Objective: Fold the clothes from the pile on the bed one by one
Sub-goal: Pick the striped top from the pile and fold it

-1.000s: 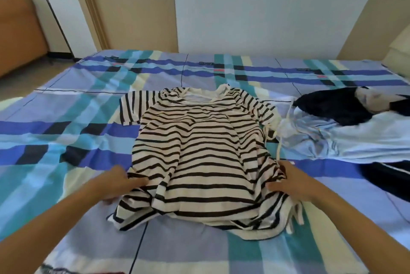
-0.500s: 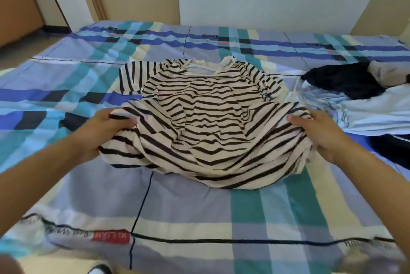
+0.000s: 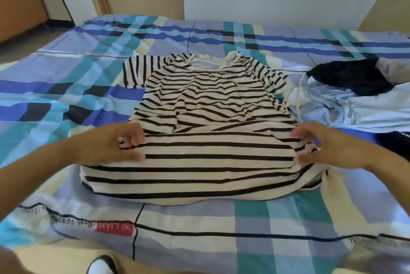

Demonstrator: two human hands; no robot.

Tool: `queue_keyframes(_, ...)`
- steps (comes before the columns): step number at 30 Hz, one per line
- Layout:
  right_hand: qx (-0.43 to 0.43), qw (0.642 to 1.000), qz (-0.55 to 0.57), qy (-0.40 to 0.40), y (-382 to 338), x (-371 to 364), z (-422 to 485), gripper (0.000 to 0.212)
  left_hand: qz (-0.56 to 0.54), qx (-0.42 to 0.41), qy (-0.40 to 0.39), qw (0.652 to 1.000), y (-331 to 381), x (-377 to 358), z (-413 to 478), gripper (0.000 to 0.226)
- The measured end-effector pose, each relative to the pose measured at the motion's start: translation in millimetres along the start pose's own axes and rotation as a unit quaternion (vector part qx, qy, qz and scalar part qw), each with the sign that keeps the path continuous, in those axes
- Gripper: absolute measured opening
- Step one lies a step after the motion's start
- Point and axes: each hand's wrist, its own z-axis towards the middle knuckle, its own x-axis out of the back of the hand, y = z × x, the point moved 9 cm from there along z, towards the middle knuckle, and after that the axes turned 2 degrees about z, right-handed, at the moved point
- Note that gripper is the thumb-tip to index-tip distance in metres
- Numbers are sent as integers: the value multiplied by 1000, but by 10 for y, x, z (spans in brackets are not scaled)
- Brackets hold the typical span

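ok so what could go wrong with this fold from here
The shirt is rumpled above the fold, so creases may get pressed in. The sleeve by the pile is bunched, and a cord lying beside it could get folded in.

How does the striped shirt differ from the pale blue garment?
The black-and-cream striped shirt lies spread out, gripped by the left hand and right hand; the pale blue garment lies crumpled, untouched. One is striped, the other mostly plain. Both rest on the checked bedsheet.
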Motion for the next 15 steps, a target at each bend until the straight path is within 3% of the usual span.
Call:
queue_keyframes(2, 19, 984, -106, -144, -100, -450, -46, 90, 94, -42, -143, 984, 221, -464, -15, 89)
queue_keyframes(4, 19, 954, -246, -172, -48, -737, 46, 117, 208, -60, -173, 961, 226, -717, 51, 110)
queue_keyframes(6, 39, 948, -299, -103, -109, -742, 163, 109, 258, -81, -117, 956, 246, -723, 177, 91)
queue_keyframes(9, 89, 958, -273, -7, -244, -528, 221, 67, 249, -103, -17, 963, 288, -507, 288, 41)
queue_keyframes(12, 70, 970, -227, 43, -202, -306, 206, 63, 225, -37, 42, 973, 82, -218, 342, 45)
queue_keyframes(15, 91, 986, -140, 13, -309, -135, 37, 53, 156, -26, 23, 987, 34, 49, 262, 47)
